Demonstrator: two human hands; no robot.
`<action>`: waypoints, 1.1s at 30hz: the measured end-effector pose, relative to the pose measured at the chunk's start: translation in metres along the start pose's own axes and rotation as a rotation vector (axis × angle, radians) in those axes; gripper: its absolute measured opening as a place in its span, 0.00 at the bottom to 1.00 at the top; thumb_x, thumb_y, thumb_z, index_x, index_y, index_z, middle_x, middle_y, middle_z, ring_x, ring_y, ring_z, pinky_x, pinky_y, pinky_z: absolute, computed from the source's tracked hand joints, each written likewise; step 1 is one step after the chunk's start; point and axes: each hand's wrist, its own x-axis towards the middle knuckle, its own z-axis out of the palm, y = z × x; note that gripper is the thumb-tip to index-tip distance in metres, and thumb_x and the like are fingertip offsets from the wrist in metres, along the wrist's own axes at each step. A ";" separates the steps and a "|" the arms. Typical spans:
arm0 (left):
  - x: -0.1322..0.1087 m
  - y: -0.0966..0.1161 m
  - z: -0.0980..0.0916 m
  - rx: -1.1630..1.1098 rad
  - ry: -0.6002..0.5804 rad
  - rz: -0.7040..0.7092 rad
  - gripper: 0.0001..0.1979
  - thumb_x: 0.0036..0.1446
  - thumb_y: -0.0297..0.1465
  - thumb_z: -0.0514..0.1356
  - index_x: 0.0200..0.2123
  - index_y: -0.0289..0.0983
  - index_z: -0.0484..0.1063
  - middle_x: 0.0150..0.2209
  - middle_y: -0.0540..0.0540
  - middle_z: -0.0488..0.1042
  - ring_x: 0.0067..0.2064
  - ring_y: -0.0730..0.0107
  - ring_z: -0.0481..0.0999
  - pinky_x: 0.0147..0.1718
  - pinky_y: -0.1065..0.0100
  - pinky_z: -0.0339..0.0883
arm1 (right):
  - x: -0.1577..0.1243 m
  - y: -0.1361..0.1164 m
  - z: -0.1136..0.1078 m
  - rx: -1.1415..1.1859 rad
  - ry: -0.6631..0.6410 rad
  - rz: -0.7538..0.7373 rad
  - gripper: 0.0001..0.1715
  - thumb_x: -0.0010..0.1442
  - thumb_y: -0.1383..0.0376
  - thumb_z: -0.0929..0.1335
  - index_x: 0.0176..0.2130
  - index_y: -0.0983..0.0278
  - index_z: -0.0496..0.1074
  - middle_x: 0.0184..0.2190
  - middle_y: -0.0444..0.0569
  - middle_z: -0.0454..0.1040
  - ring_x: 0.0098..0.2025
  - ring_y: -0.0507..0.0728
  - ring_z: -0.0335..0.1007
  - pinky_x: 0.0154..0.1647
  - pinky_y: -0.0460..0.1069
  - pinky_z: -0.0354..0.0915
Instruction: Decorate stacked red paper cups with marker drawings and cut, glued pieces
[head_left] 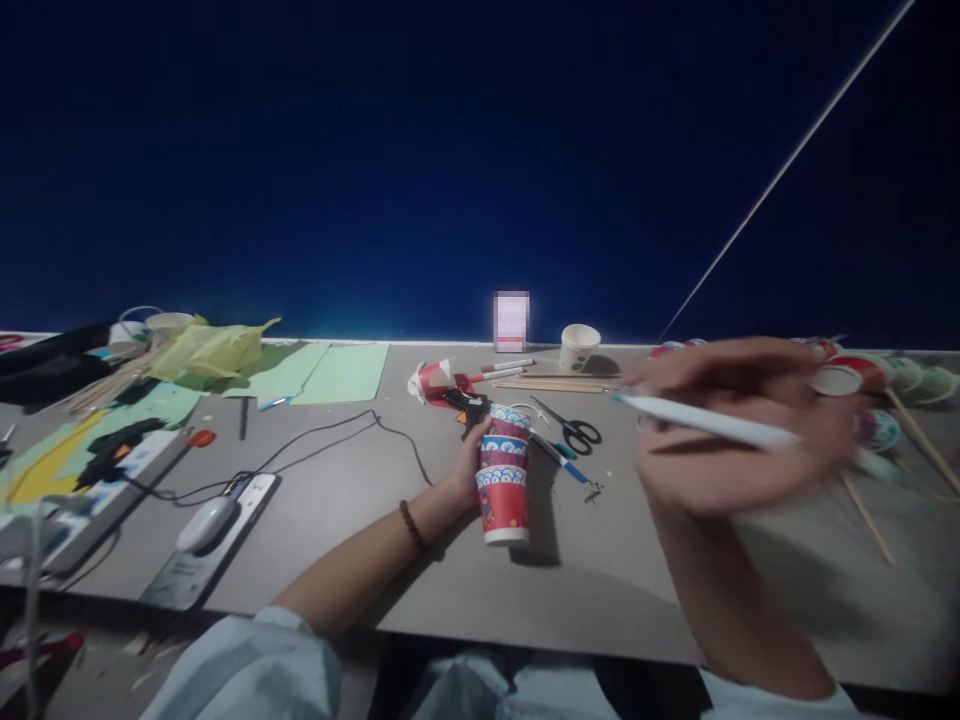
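Observation:
My left hand (469, 468) is wrapped round a stack of red, white and blue patterned paper cups (504, 478) standing upright on the grey table (337, 540). A dark bead bracelet sits on that wrist. My right hand (739, 425), blurred by motion, is raised to the right of the cups with its fingers closed on a long white pen (712, 422) that points left. The pen tip is well apart from the cups.
Black scissors (574, 430), a red glue gun (450, 385), wooden sticks (559, 383) and a white paper cup (579, 347) lie behind the stack. Green paper sheets (330, 372), a power strip (214, 535) with cables are at left. More cups (851, 375) and sticks at right.

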 end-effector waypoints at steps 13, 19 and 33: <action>0.002 0.000 0.002 0.021 -0.031 0.041 0.23 0.57 0.45 0.54 0.36 0.28 0.73 0.27 0.39 0.78 0.27 0.61 0.78 0.30 0.64 0.70 | -0.009 0.106 0.014 -0.061 -0.170 0.252 0.14 0.57 0.55 0.69 0.25 0.61 0.70 0.30 0.45 0.79 0.34 0.55 0.74 0.38 0.49 0.66; 0.002 0.000 0.003 0.042 0.024 0.069 0.21 0.56 0.44 0.55 0.35 0.29 0.73 0.26 0.39 0.78 0.26 0.60 0.78 0.28 0.64 0.70 | -0.009 0.109 0.024 -0.134 -0.200 0.218 0.14 0.56 0.56 0.69 0.24 0.61 0.69 0.26 0.44 0.77 0.30 0.54 0.72 0.33 0.47 0.64; 0.003 0.000 0.000 0.026 -0.018 0.040 0.22 0.56 0.45 0.55 0.35 0.29 0.73 0.26 0.39 0.78 0.27 0.59 0.78 0.28 0.64 0.70 | -0.013 0.112 0.022 -0.323 -0.203 0.055 0.14 0.58 0.58 0.67 0.24 0.62 0.70 0.22 0.43 0.73 0.26 0.53 0.68 0.29 0.47 0.63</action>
